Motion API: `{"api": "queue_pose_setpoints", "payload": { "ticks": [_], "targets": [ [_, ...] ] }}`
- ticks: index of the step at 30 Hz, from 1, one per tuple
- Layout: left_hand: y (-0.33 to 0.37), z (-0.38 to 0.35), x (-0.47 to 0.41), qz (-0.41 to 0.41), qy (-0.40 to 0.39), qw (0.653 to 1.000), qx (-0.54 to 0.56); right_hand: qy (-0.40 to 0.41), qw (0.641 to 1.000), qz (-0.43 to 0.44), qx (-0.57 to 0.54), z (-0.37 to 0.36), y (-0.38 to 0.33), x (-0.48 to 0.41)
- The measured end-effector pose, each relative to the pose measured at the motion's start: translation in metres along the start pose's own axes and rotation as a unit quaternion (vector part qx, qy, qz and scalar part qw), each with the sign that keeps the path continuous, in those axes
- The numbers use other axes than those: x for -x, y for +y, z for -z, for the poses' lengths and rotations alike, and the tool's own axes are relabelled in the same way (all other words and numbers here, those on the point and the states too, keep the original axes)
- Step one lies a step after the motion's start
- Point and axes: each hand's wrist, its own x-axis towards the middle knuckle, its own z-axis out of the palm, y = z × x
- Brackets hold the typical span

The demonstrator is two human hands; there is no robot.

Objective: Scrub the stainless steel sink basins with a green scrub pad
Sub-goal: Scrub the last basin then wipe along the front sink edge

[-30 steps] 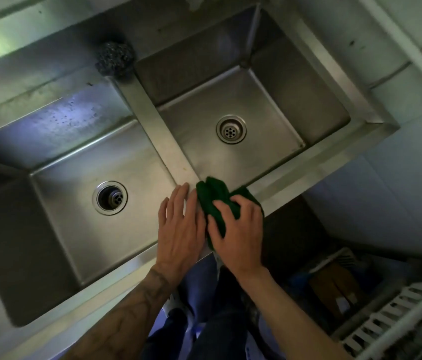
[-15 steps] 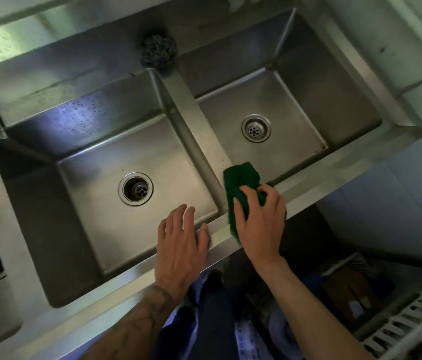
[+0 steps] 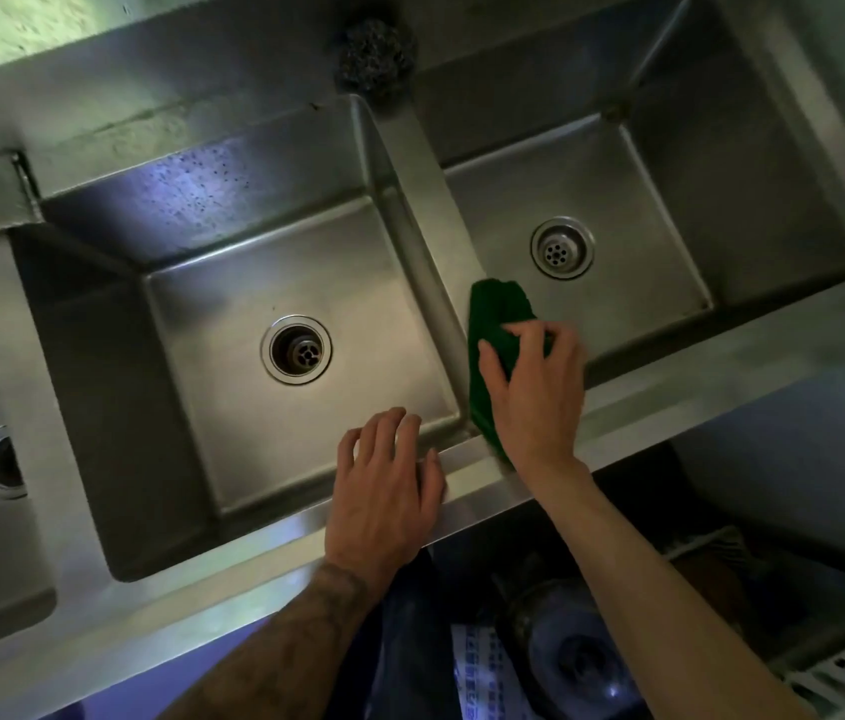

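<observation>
green scrub pad (image 3: 493, 324) against the sink divider (image 3: 425, 189)
right hand (image 3: 534, 397) grips it, left hand (image 3: 384, 491) rests loose-fingered on the front rim (image 3: 254, 543); blue print on the bag (image 3: 477, 672) below is unreadable

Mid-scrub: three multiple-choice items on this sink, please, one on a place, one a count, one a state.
1. The grey steel-wool ball sits: A in the right basin; B on the back ledge above the divider; C on the floor.
2. Round metal drains in view: A one; B two; C three.
3. The right hand: A grips the green scrub pad; B hangs empty; C lies flat on the rim.
Answers: B, it sits at the divider's far end; C, a third shows far left; A, fingers curl round it.
</observation>
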Motion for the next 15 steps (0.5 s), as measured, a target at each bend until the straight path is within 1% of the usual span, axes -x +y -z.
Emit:
{"api": "queue_pose_setpoints", "payload": {
  "ticks": [1, 3, 6, 8, 11, 13, 15],
  "targets": [
    [0.000, 0.000, 0.000, -0.001, 0.005, 1.000, 0.000, 0.006, 1.000, 0.000, -0.014, -0.006, -0.011, -0.016],
    [0.000, -0.001, -0.001, 0.003, 0.015, 1.000, 0.002, 0.010, 0.999, 0.027, -0.020, -0.015, -0.035, -0.048],
    [-0.001, -0.001, -0.001, 0.002, 0.005, 1.000, 0.006, -0.014, 0.998, 0.069, -0.003, -0.021, -0.042, -0.064],
    [0.000, -0.002, -0.001, -0.001, -0.002, 1.000, 0.006, -0.023, 0.998, 0.062, -0.001, -0.015, -0.029, -0.045],
    [-0.001, -0.001, -0.001, -0.004, 0.004, 1.000, 0.001, -0.015, 0.999, 0.038, 0.008, -0.009, -0.013, -0.011],
    [-0.002, -0.002, -0.002, -0.008, 0.013, 1.000, -0.005, 0.003, 1.000, 0.027, 0.006, -0.014, -0.019, -0.018],
    [-0.001, -0.003, -0.002, -0.014, 0.023, 1.000, -0.008, 0.024, 0.999, 0.034, 0.009, -0.022, -0.037, -0.045]
  ]
}}
